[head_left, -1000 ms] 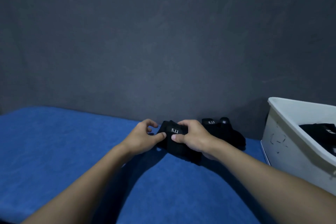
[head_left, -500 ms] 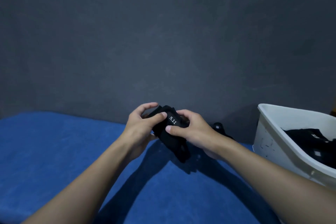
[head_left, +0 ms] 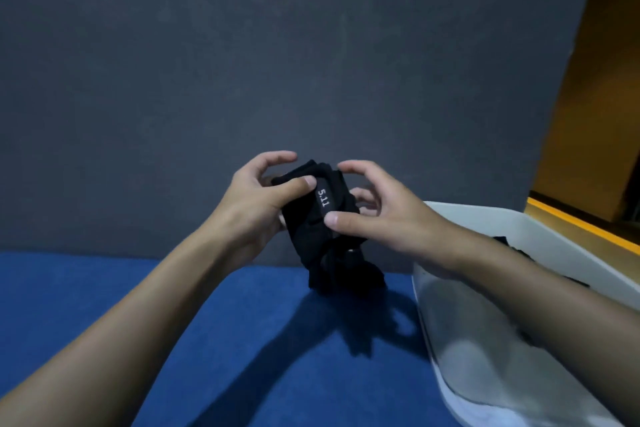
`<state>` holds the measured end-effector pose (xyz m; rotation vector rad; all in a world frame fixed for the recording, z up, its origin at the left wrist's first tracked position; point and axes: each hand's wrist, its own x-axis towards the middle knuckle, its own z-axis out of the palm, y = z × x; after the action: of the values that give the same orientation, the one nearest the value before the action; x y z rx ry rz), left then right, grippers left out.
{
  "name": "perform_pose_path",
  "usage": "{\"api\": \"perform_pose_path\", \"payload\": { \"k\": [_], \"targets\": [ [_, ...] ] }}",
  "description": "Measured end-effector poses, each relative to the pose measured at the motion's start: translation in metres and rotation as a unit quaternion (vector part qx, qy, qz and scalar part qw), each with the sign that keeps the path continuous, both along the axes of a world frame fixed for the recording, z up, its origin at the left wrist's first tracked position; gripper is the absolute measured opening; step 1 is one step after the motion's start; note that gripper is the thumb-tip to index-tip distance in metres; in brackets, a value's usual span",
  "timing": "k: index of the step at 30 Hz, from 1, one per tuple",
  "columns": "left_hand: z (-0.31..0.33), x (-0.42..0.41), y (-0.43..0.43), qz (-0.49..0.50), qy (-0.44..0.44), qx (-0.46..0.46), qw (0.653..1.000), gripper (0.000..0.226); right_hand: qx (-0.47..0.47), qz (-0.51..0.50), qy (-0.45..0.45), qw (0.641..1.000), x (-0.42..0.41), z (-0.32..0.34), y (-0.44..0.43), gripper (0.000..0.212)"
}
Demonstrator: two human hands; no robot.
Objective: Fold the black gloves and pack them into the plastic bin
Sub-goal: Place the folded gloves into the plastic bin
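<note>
While held: one glove (head_left: 320,218), two hands.

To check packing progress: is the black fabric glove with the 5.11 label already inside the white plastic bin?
No, both hands hold the black fabric glove left of the white plastic bin.

**Staged recording corner, room type unclear**

Plain dark grey backdrop wall (head_left: 277,62) fills most of view, bench covered in blue cloth (head_left: 242,340) in front, white plastic bin (head_left: 540,239) at right. Dim yellow-lit doorway or passage (head_left: 602,132) beyond the wall edge.

Black glove (head_left: 320,218) between both hands, beside white bin (head_left: 485,305).
</note>
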<state>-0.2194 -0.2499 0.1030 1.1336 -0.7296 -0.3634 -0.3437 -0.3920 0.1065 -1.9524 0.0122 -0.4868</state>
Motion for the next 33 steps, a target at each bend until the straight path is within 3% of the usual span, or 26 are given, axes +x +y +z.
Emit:
{"api": "perform_pose_path", "payload": {
  "k": [10, 14, 21, 28, 30, 33],
  "targets": [
    [0.025, -0.045, -0.101, -0.050, -0.099, 0.063, 0.992, 0.045, -0.030, -0.180, -0.036, 0.982, -0.087, 0.022, -0.074, 0.063],
    [0.008, -0.045, -0.132, -0.003, -0.205, 0.138, 0.969, 0.037, -0.019, -0.287, -0.008, 0.958, -0.106, 0.019, -0.112, 0.063],
    [-0.026, -0.041, -0.154, -0.003, -0.413, 0.283, 0.866, 0.034, 0.054, -0.292, 0.064, 0.953, -0.101, 0.008, -0.132, 0.057],
    [-0.033, -0.044, -0.155, 0.004, -0.434, 0.280, 0.856, 0.028, 0.102, -0.300, 0.085, 0.944, -0.067, -0.010, -0.139, 0.031],
    [-0.035, -0.042, -0.156, 0.002, -0.435, 0.278, 0.857, 0.029, 0.067, -0.315, 0.108, 0.940, -0.061, -0.018, -0.143, 0.028],
    [-0.037, -0.041, -0.158, 0.003, -0.433, 0.278, 0.857, 0.030, -0.091, -0.332, 0.155, 0.926, -0.056, -0.026, -0.147, 0.032]
  ]
}}
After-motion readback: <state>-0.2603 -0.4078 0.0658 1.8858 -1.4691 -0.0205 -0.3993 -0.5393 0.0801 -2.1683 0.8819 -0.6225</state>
